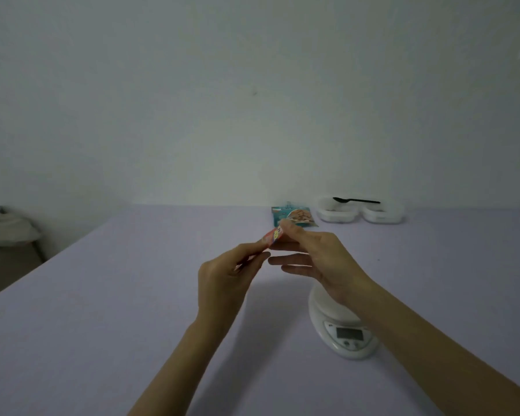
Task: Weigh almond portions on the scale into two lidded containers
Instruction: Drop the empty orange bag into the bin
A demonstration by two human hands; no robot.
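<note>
**Q:** Where does the packet [273, 237] lie relative to the fingers?

**A:** It is held in the air above the bench [102, 325], between the two hands. The left hand [222, 274] takes its lower end and the right hand [321, 259] its upper end. It is small, printed in red and yellow, and slants up toward the right.

**Q:** How are the fingers set?

**A:** The left fingers [252, 253] are curled together and pinch the packet's lower edge. On the right hand, thumb and forefinger [291, 228] pinch the top corner. The other three right fingers lie straight and slightly apart, pointing left and touching nothing. The print on the packet is too blurred to read.

**Q:** Where are the weighing items?

**A:** The scale [342, 331] stands on the bench at lower right, its platform partly hidden under the right wrist, its display facing the viewer. The almond bag [294, 217] lies flat near the far edge, just beyond the right fingertips in this view. To its right stand two white containers [336, 213], side by side and touching. A black spoon [356, 200] rests across their rims. Whether their lids are on cannot be told.
</note>
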